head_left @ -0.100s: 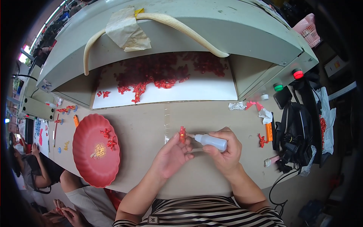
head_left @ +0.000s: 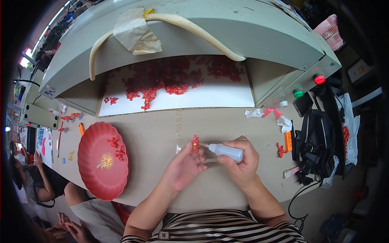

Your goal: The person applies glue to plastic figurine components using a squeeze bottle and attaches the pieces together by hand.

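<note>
Between the thumb and fingers of my left hand (head_left: 182, 168) is a small red figurine (head_left: 195, 142) with a gold patch on it, held upright. My right hand (head_left: 244, 162) grips a small white squeeze bottle (head_left: 227, 152), lying nearly level. Its thin nozzle (head_left: 204, 145) points left and reaches the figurine's right side; whether it touches cannot be made out. Both hands are above the middle of the table. To their left stands a red scalloped dish (head_left: 87, 162) with two red figurines (head_left: 119, 153) in it.
Across the back, a grey open-fronted cabinet (head_left: 275, 32) shelters a heap of red figurines (head_left: 162, 77) on a white sheet. On the right lie crumpled tissue (head_left: 254, 114), an orange tool (head_left: 288, 141), one red figurine (head_left: 280, 150) and a black bag (head_left: 318, 133). A co-worker's hands (head_left: 71, 227) are at lower left.
</note>
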